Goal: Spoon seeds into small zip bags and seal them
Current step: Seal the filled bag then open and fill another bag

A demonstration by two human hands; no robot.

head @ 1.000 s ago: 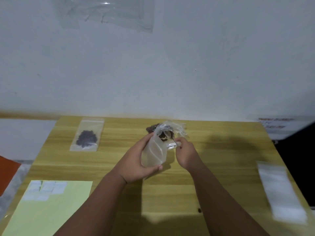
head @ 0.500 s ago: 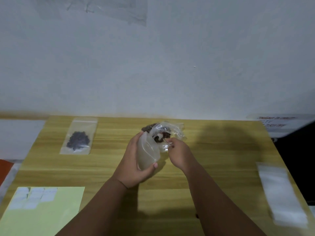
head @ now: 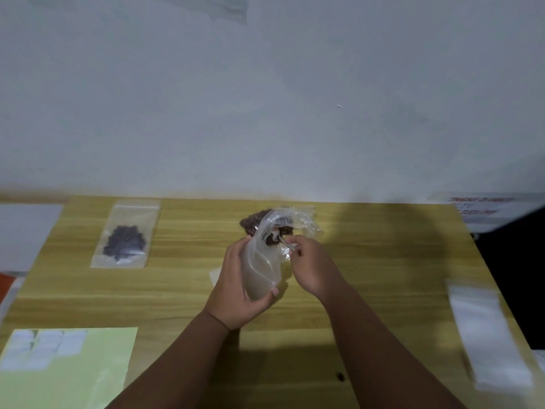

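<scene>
Left hand [head: 236, 290] around limp clear bag [head: 261, 270]

head-worn view, looking down, table [head: 383, 261] near

Plain room: wooden table [head: 383, 261] against bare white wall [head: 265, 113].

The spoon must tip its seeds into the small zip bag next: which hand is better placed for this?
The right hand: it already grips the spoon at the small zip bag mouth, while the left hand holds that bag.
</scene>
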